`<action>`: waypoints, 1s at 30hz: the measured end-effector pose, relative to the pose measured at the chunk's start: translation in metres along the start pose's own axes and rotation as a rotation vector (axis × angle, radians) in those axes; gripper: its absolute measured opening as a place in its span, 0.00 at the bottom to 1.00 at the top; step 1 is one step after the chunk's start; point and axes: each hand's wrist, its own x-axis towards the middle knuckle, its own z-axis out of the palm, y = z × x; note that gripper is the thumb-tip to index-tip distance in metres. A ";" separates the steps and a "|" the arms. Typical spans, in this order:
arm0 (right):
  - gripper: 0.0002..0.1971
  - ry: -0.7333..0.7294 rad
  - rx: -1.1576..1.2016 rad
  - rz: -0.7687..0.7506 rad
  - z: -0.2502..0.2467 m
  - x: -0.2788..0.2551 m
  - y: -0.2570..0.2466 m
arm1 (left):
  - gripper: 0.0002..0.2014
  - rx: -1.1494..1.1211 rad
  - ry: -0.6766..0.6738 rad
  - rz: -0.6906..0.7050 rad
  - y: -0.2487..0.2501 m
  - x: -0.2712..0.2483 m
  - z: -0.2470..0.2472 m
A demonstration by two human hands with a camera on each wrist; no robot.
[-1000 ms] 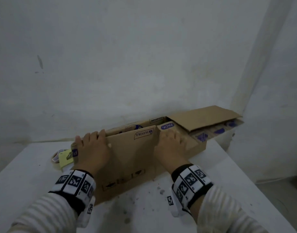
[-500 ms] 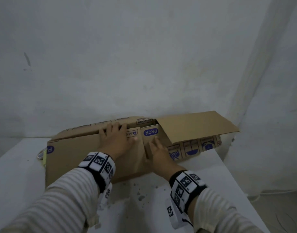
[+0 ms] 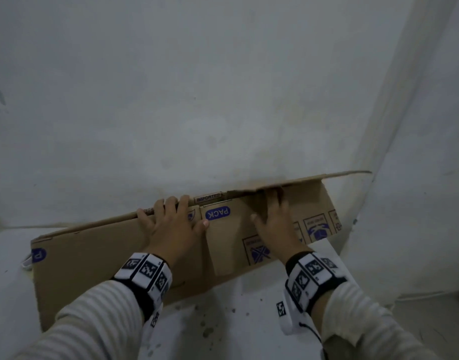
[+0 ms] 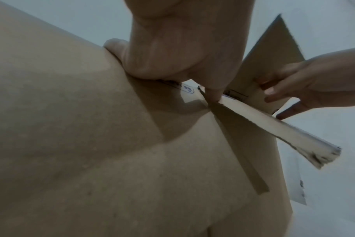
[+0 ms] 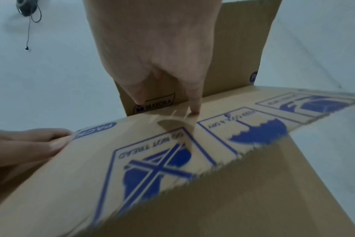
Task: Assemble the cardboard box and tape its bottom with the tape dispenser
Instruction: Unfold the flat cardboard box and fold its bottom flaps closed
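Observation:
A flattened brown cardboard box (image 3: pixel 93 255) with blue print stands on its long edge on the white table (image 3: pixel 236 320), leaning towards the wall. My left hand (image 3: pixel 171 224) grips its top edge near the middle, fingers curled over the rim and thumb on the front; the left wrist view shows this hand (image 4: pixel 182 56) hooked over the edge. My right hand (image 3: pixel 272 222) reaches with straight fingers under the raised right flap (image 3: pixel 314 181). In the right wrist view the fingertips (image 5: pixel 195 110) press on the fold line. The tape dispenser is hidden behind the box.
The box's left end hides all but a white sliver (image 3: pixel 25 263) of something behind it. The wall (image 3: pixel 223 100) stands close behind the box. The table's right edge (image 3: pixel 337 255) lies just below the box's right end. Dark specks mark the near tabletop.
The box has tipped up from lying nearly flat to standing on edge. My left hand slid right along the top edge. The right flap has swung up level, with my right hand under it.

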 end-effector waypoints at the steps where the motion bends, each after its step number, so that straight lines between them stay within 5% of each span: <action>1: 0.31 0.032 0.009 -0.024 -0.001 0.010 0.002 | 0.29 -0.010 0.009 0.008 -0.001 0.000 0.001; 11: 0.35 -0.226 -0.296 0.043 -0.020 0.082 0.024 | 0.31 0.027 -0.037 0.007 -0.001 -0.005 -0.001; 16: 0.30 -0.364 -0.489 -0.070 -0.023 0.096 0.036 | 0.31 -0.001 -0.100 -0.077 0.012 -0.006 -0.008; 27: 0.23 -0.526 -0.456 -0.143 -0.052 0.091 0.054 | 0.13 -0.148 -0.175 -0.181 0.067 -0.014 -0.007; 30: 0.19 -0.459 -0.450 -0.111 -0.068 0.090 0.063 | 0.09 -0.164 -0.161 -0.209 0.072 -0.021 -0.009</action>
